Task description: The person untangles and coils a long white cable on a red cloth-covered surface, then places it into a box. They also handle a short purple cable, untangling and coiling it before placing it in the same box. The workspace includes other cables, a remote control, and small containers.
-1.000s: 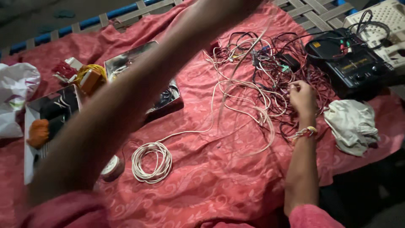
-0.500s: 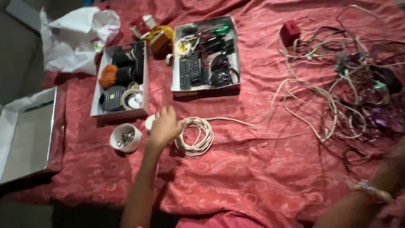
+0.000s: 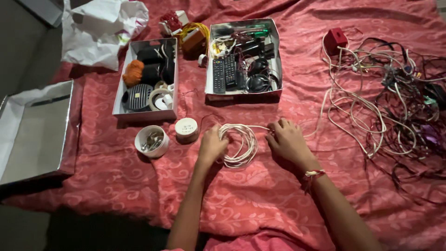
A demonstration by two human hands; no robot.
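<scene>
A coil of white cable [image 3: 239, 145] lies on the red patterned cloth [image 3: 260, 195]. My left hand [image 3: 211, 146] grips the coil's left side. My right hand [image 3: 288, 142], with a thread band at the wrist, rests on the cable's right side where the loose end runs off toward a tangle of white and dark wires [image 3: 390, 97]. Just left of my left hand stand a small white round lid [image 3: 186, 128] and a white cup of metal bits [image 3: 152, 141].
Two open boxes sit behind: one with dark and orange items [image 3: 145, 79], one with remote controls and cables [image 3: 241, 58]. An empty silver-lined box [image 3: 35, 130] is at far left, a white plastic bag [image 3: 100, 28] at back left, a small red block [image 3: 335, 39] at back right.
The view has swung left then settled. My left arm came down from across the view onto the coil, and my right hand moved from the wire tangle to the coil's right side.
</scene>
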